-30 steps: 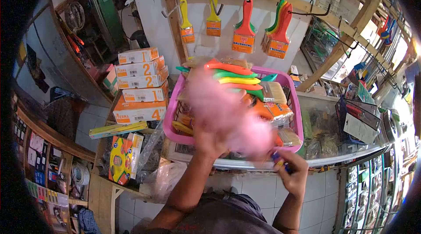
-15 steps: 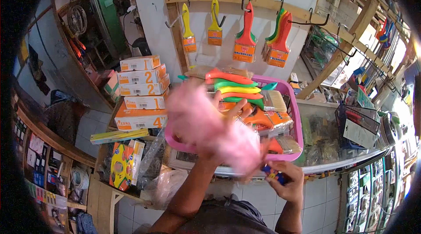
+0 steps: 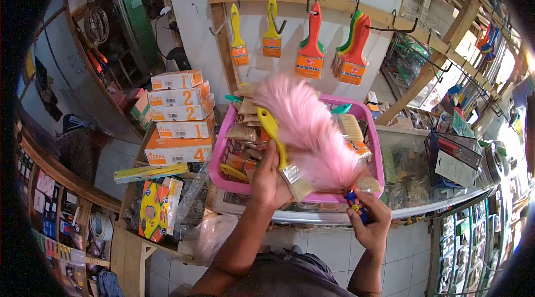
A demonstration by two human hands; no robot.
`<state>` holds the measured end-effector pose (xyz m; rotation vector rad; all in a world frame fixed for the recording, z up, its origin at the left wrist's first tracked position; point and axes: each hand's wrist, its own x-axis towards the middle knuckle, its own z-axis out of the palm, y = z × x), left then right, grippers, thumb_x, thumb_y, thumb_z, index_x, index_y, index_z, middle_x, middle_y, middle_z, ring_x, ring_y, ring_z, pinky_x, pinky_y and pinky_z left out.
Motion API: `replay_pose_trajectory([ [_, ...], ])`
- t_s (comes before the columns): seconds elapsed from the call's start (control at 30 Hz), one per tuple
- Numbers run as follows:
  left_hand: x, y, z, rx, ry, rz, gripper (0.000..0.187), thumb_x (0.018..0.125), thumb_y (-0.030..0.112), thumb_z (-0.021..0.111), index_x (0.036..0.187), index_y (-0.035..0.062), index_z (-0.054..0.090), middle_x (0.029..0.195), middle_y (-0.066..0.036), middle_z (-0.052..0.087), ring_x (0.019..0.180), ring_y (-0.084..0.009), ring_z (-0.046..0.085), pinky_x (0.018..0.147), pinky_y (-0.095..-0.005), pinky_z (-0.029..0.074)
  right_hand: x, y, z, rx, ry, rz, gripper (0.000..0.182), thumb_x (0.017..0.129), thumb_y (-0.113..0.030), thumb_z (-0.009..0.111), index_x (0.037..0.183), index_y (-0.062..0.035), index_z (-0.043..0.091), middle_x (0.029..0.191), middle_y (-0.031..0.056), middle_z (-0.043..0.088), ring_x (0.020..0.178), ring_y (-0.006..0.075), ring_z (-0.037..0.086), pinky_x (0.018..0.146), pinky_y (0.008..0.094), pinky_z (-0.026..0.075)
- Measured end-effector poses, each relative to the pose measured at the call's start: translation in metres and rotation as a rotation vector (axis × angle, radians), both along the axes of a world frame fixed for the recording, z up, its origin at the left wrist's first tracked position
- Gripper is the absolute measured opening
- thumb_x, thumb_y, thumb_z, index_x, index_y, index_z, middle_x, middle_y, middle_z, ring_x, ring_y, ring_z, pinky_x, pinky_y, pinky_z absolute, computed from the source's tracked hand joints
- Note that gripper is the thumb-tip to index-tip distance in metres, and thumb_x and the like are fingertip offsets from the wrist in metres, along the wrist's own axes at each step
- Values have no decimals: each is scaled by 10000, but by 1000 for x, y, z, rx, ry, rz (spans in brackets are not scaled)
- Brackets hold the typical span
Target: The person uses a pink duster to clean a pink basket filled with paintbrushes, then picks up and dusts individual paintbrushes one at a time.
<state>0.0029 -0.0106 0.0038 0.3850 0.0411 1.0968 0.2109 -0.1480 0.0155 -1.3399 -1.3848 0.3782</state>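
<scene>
My left hand (image 3: pixel 268 183) is closed round a paintbrush (image 3: pixel 271 127) with a yellow handle, its pale bristles pointing down toward me. In my right hand (image 3: pixel 370 222) is the dark blue handle of a fluffy pink duster (image 3: pixel 309 124). The duster slants up and left over a pink plastic basket (image 3: pixel 380 169), hiding much of what lies inside. Packaged paintbrushes (image 3: pixel 241 131) with orange labels show at the basket's left, and another pale-bristled brush (image 3: pixel 351 128) shows at its right.
Stacked white and orange boxes (image 3: pixel 177 128) stand left of the basket. Several paintbrushes (image 3: pixel 310 54) hang from hooks on a wooden rail behind. The basket rests on a glass counter (image 3: pixel 412 155); at its right lies a dark tray of packaged goods (image 3: pixel 454 157).
The pink duster has swung up and right across the basket, covering the coloured brush handles. My left hand, spread before, now grips the yellow-handled paintbrush. My right hand has shifted slightly up.
</scene>
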Motion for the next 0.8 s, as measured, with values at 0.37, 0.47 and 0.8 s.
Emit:
replay_pose_trajectory([
  [0.37, 5, 19, -55, 165, -133, 187, 462, 1020, 340, 540, 1435, 155, 454, 1370, -98, 546, 1247, -292, 528, 1018, -521, 475, 21, -17, 9, 65, -132, 146, 400, 642, -42, 836, 1022, 21, 726, 999, 169, 738, 915, 277, 723, 838, 343, 548],
  [0.47, 6, 26, -47, 329, -284, 185, 348, 1002, 277, 597, 1335, 194, 535, 1316, -50, 568, 1140, -238, 561, 973, -489, 497, 31, -27, 10, 48, 21, 338, 345, 628, -50, 845, 954, 17, 755, 1001, 192, 741, 934, 288, 726, 837, 343, 552],
  [0.8, 8, 5, -17, 220, 281, 470, 548, 1043, 442, 479, 1497, 152, 377, 1397, -60, 539, 1258, -247, 530, 1136, -574, 353, 37, -33, 18, 27, -111, 371, 401, 675, -33, 817, 1059, 21, 717, 1005, 162, 737, 903, 266, 718, 835, 336, 545],
])
